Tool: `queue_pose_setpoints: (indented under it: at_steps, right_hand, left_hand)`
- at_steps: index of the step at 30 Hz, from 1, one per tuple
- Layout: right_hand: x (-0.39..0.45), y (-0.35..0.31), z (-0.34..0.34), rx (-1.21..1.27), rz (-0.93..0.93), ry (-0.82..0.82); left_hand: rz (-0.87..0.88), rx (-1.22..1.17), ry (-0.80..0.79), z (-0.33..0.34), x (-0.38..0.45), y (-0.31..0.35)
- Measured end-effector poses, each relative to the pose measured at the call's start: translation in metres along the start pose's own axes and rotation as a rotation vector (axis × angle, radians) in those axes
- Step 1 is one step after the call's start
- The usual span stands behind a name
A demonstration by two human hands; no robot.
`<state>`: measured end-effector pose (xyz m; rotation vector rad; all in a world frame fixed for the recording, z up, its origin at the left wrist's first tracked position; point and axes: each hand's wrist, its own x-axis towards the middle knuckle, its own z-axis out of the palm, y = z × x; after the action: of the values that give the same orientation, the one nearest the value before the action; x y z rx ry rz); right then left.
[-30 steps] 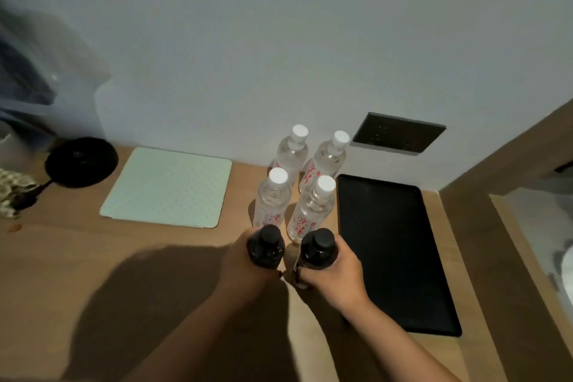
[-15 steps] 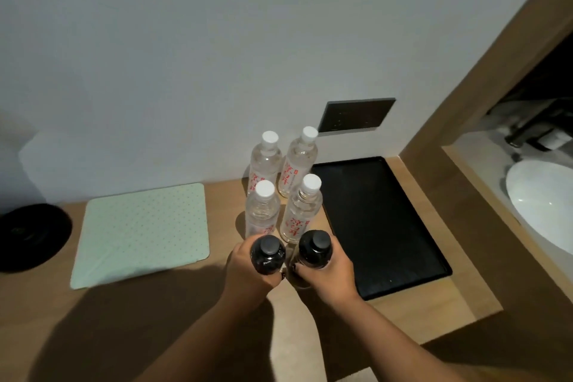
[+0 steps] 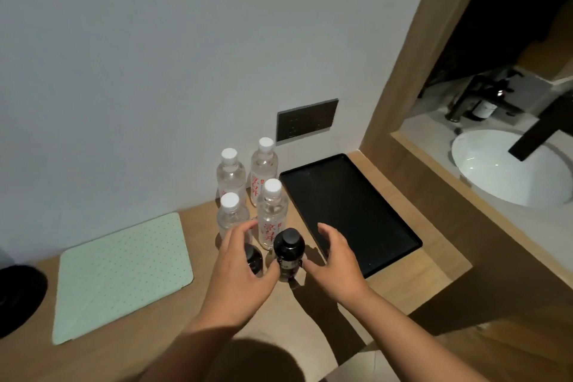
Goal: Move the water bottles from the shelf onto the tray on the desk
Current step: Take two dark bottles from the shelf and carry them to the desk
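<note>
Head view of a wooden tabletop [image 3: 130, 347] set against a pale wall. Four clear water bottles [image 3: 272, 214] with white caps stand upright in a two-by-two cluster on the tabletop, just left of the black tray [image 3: 347, 211], none of them on it. Two dark bottles [image 3: 288, 253] with black caps stand upright in front of the cluster, side by side. The left hand [image 3: 240, 270] hovers over the left dark bottle, its grip loosely spread, fingers gently curved and enclosing nothing; whether it touches the bottle cannot be told. The right hand [image 3: 331, 260] lies just right of the right dark bottle, partly over the tray's near corner, grip likewise open and holding nothing. A pale green dotted mat [image 3: 121, 273] lies left of the bottles, a round black object [image 3: 18, 298] at the far left edge. A dark wall panel [image 3: 307, 119] sits above the tray; a white basin [image 3: 502, 170] with a black tap [image 3: 539, 130] lies beyond the wooden partition on the right.
</note>
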<state>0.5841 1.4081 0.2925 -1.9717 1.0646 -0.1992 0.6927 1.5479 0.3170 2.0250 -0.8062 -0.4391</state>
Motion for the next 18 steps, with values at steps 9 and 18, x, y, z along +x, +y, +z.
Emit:
queue_pose_setpoints:
  at_steps: [9,18]
  right_hand:
    - [-0.048,0.045,-0.120,-0.137,-0.081,0.200]
    - [-0.123,0.141,-0.277,-0.413,-0.015,0.407]
  left_hand:
    - [0.267,0.125,-0.157,0.072,-0.004,0.098]
    - [0.442,0.111,-0.307,0.205,-0.040,0.225]
